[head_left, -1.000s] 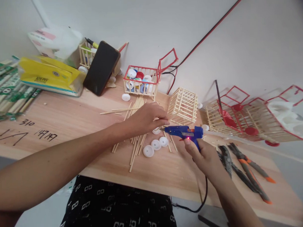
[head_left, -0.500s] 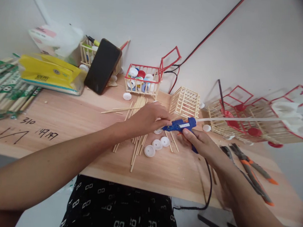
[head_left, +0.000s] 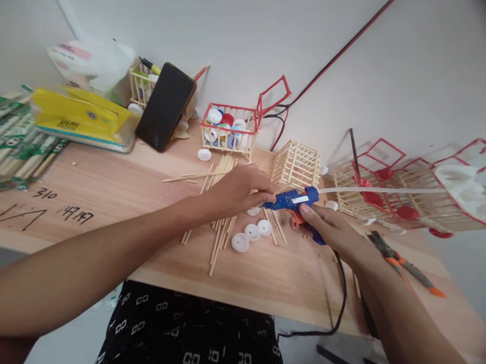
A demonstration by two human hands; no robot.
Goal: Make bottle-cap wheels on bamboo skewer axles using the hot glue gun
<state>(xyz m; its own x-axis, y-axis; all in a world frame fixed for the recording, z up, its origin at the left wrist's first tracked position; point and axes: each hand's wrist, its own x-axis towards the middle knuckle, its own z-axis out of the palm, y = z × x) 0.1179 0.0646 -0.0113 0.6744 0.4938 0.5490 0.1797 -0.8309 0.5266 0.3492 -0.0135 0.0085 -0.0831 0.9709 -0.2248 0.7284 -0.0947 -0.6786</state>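
My right hand (head_left: 329,227) grips a blue glue gun (head_left: 293,201) with a white glue stick (head_left: 378,190) jutting from its back toward the right. Its nozzle points left at the fingertips of my left hand (head_left: 238,190). That hand is pinched shut over a small white part that I cannot make out, above a pile of loose wooden sticks (head_left: 220,213). Three white bottle caps (head_left: 251,235) lie on the wooden table (head_left: 119,188) just below both hands. A bare stick-built basket (head_left: 297,163) stands right behind the gun.
A red-rimmed stick basket of bottle caps (head_left: 227,127) stands at the back. A black phone (head_left: 165,107) leans on another basket. At the left lie a yellow tissue pack (head_left: 80,118) and bundled chopsticks (head_left: 11,147). Red-trimmed stick carts (head_left: 410,190) and orange-handled pliers (head_left: 407,264) occupy the right.
My right hand lifted the glue gun off the table and tilted its nozzle up to my left fingertips. The glue stick now points right. My left hand has barely moved.
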